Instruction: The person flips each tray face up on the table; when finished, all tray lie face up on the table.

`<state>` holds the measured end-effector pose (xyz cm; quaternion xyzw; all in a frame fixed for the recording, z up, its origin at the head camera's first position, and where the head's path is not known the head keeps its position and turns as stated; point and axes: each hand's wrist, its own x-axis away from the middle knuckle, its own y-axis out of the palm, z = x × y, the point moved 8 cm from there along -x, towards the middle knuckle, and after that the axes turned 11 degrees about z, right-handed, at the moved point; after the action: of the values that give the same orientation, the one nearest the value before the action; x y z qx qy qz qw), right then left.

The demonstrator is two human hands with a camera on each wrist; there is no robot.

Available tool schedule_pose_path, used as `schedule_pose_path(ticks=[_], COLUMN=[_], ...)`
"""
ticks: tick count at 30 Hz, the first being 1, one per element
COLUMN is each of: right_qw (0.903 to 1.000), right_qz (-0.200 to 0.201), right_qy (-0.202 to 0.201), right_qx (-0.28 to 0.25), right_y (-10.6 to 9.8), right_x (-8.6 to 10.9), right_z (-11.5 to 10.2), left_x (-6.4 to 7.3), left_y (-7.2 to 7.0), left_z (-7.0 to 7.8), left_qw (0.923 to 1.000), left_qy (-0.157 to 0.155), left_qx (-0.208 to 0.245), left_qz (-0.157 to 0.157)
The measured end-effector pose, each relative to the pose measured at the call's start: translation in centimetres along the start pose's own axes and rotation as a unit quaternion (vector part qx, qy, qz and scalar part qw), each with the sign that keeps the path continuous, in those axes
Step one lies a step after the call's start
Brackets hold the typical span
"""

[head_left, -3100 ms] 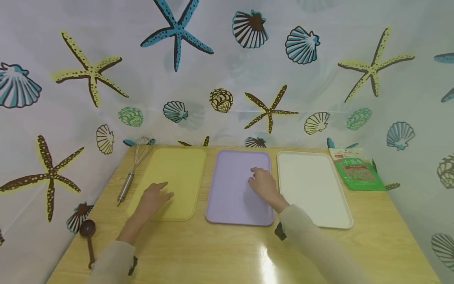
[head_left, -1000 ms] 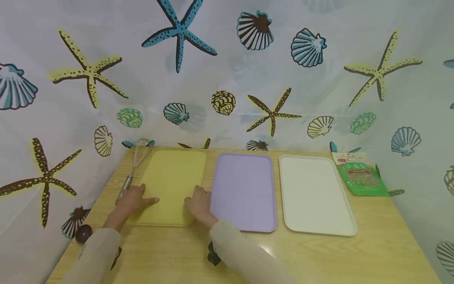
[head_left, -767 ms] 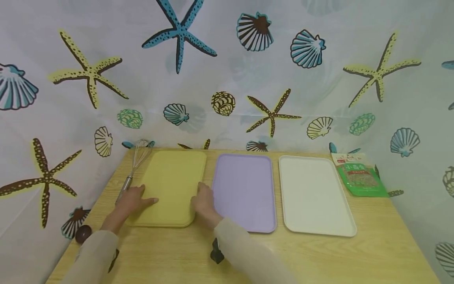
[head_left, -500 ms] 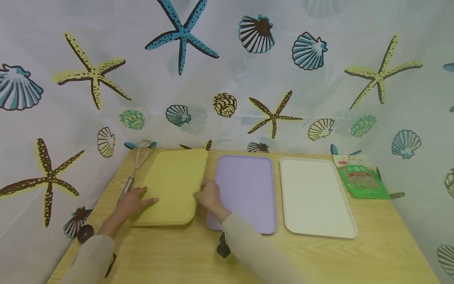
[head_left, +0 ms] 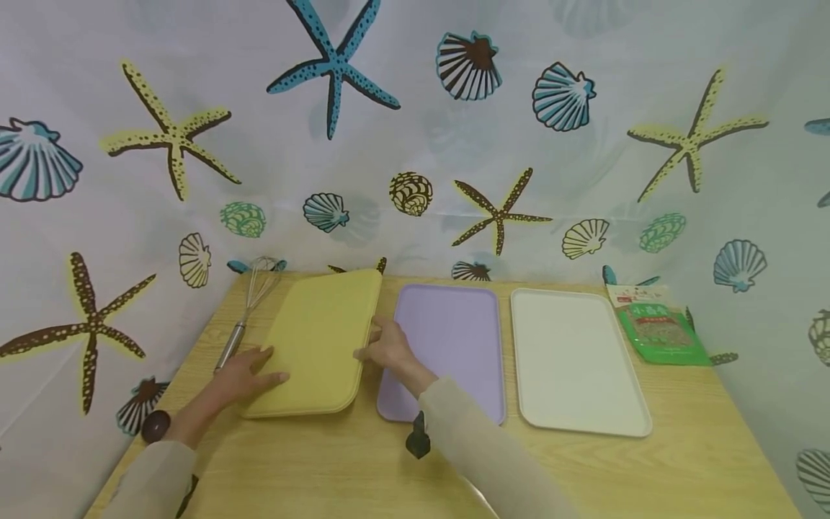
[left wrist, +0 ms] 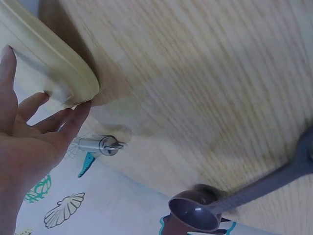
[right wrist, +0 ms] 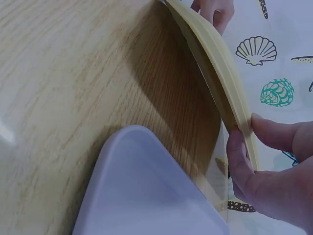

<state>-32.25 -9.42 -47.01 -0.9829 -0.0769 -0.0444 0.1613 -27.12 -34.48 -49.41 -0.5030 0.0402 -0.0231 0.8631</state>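
Note:
A yellow tray (head_left: 320,335) is tilted, its right side raised above the wooden table and its left side low. My right hand (head_left: 389,347) pinches the raised right edge; in the right wrist view the thumb is on one face of the tray's rim (right wrist: 222,63) and the fingers are on the other. At the left edge my left hand (head_left: 243,376) holds the tray, thumb over its upper face. The left wrist view shows its fingertips (left wrist: 80,110) right at the tray's corner. To the right lies a purple tray (head_left: 447,339), partly behind my right hand and sleeve.
A whisk (head_left: 240,328) lies left of the yellow tray, close to my left hand. Near the left table edge is a dark brown scoop (left wrist: 195,210). A white tray (head_left: 577,360) and a green food packet (head_left: 661,328) lie on the right. Patterned cloth surrounds the table.
My right hand went from above the purple tray to the yellow tray's right edge and lifted that side. My left hand moved to the tray's left edge and stayed there.

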Motion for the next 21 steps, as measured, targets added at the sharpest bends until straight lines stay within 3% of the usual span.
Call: schedule_pose_path(ticks=[5, 14, 21], right_qw=[0.9999, 0.9992, 0.9984], right_qz=[-0.002, -0.007, -0.011], right_qy=[0.003, 0.005, 0.006], right_qx=[-0.013, -0.038, -0.055], right_y=[-0.1, -0.2, -0.3], right_x=[0.1, 0.2, 0.2], right_z=[-0.2, -0.9, -1.2], left_x=[0.9, 3.0, 4.0], left_y=[-0.1, 0.0, 0.2], left_z=[0.8, 1.1, 1.8], left_qw=[0.9995, 0.9976, 0.9962], left_qy=[0.026, 0.035, 0.073], left_qx=[0.002, 0.022, 0.015], left_qz=[-0.019, -0.055, -0.044])
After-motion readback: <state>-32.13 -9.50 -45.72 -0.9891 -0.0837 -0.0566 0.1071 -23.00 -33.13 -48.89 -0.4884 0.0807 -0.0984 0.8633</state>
